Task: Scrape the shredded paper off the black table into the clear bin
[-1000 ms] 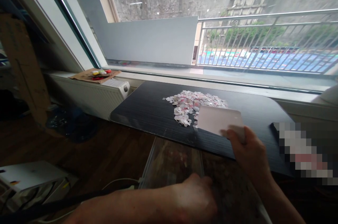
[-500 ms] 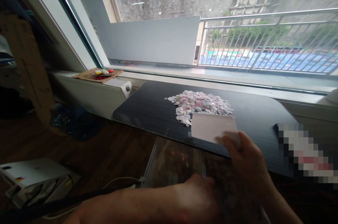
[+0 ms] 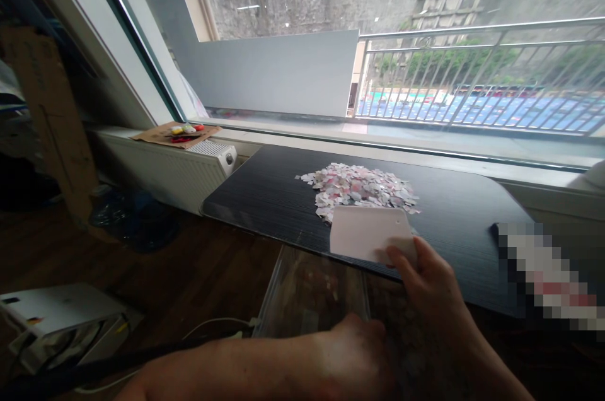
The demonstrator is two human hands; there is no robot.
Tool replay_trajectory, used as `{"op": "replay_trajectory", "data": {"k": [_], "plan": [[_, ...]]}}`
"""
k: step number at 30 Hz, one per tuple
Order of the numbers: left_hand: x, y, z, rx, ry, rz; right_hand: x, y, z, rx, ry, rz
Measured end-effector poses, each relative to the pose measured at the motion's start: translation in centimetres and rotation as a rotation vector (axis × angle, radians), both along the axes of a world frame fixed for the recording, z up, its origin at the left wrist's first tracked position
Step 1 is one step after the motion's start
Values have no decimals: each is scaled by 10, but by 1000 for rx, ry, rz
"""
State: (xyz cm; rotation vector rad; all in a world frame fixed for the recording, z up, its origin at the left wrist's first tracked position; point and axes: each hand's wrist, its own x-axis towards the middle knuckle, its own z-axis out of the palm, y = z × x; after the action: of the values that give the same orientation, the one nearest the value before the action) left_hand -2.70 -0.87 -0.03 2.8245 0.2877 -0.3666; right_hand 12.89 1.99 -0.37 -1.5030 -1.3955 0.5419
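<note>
My right hand [image 3: 428, 268] is closed on the right end of a flat white plastic plate [image 3: 363, 231] with a small hole near one corner. The plate lies at the front of a heap of small pale and pinkish paper scraps [image 3: 359, 183], hiding some of them. Its lower side is close to the front edge of the black tabletop [image 3: 265, 199]. Lower down, my left hand [image 3: 357, 350] has its fingers curled at the side of a clear plastic bin [image 3: 274, 290]. That bin stands under the table edge, with blurred reddish contents.
A radiator [image 3: 179, 168] bears a cardboard sheet [image 3: 146, 134] with small colourful items. Large blue water bottles [image 3: 132, 218] stand on the floor, left of the table. A white appliance [image 3: 61, 306] and a white cable are at lower left. Behind is a window with a railing outside.
My right hand and the white plate have moved left and slightly toward the table's front edge, across the front scraps. My left hand stays at the bin.
</note>
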Motion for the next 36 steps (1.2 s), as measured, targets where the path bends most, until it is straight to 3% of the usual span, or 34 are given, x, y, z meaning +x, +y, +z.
{"op": "replay_trajectory", "data": {"k": [7,16,23,29,32,36], "plan": [[-2,-1,-3,8,18,8,3,6,3,-21,-52,-34],[-4,-1,-9,-23,42,32,36,15,-2,128,-294,-315],[-1,-2,-16,-28,104,39,16,13,2,99,-207,-138],[2,0,-4,-46,182,38,14,11,9,100,-200,-214],[3,0,3,-62,215,21,13,11,8,84,-183,-157],[1,0,0,-50,191,18,10,12,6,83,-149,-165]]}}
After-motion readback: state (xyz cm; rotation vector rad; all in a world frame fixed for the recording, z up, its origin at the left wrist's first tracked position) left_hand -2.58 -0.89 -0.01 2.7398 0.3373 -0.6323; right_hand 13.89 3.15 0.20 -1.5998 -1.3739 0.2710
